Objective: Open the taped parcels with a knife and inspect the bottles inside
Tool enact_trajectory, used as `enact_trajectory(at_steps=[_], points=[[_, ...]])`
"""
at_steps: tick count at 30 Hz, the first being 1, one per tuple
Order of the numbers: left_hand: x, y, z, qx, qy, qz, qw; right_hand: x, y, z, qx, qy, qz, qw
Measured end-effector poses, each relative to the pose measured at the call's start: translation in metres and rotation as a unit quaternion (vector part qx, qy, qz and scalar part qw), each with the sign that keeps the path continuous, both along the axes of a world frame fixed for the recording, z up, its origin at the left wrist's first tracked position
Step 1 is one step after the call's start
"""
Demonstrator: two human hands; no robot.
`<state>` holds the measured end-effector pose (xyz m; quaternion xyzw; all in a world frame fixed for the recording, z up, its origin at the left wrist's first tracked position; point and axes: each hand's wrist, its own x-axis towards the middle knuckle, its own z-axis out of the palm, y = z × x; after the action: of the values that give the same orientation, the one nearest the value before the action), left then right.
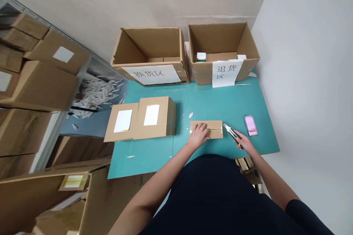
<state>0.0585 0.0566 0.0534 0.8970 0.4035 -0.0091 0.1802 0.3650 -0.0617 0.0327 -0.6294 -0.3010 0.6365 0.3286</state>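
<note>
A small cardboard box (216,132) lies on the green tabletop, with a seam running along its upper face. My left hand (199,135) covers the left part of that box, its bent fingers over the top and thumb toward the near side, holding it. In my right hand (243,143) is a utility knife (233,136) with a black and yellow handle, the fingers closed round it. The knife's tip points up and left, right beside the box's right edge; whether it touches cannot be told. A pink, pixelated item (250,125) lies right of the knife.
Two large open cartons with paper signs stand at the back, a left carton (162,67) and a right carton (200,71). Two labelled boxes (162,121) sit on the left of the green table (146,158). Stacked cartons (45,84) fill the left shelves; a white wall (309,62) borders the right.
</note>
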Motion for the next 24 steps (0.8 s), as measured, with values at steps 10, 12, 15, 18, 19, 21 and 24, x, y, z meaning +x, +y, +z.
enact_trajectory(at_steps=[10, 12, 15, 18, 19, 21, 24], points=[[0.007, 0.041, -0.002, -0.015, 0.054, 0.015, 0.998, -0.002, -0.005, 0.0, -0.011, 0.015, -0.006, 1.0], [0.009, 0.046, -0.004, -0.016, 0.057, 0.002, 0.998, -0.001, -0.005, 0.001, -0.013, 0.019, -0.006, 1.0], [0.008, 0.047, -0.01, -0.007, 0.056, -0.016, 0.998, 0.0, -0.004, 0.003, -0.011, 0.026, -0.005, 1.0], [0.005, 0.046, -0.017, 0.004, 0.049, -0.024, 0.999, 0.001, -0.001, 0.003, -0.006, 0.031, 0.0, 1.0], [0.004, 0.045, -0.019, 0.008, 0.045, -0.023, 0.999, 0.001, 0.0, 0.003, -0.005, 0.03, 0.003, 1.0], [0.003, 0.043, -0.023, 0.02, 0.037, -0.017, 0.999, 0.002, 0.002, 0.002, -0.004, 0.028, 0.009, 1.0], [0.001, 0.038, -0.028, 0.037, 0.023, -0.01, 0.999, 0.002, 0.003, 0.003, -0.005, 0.025, 0.015, 1.0]])
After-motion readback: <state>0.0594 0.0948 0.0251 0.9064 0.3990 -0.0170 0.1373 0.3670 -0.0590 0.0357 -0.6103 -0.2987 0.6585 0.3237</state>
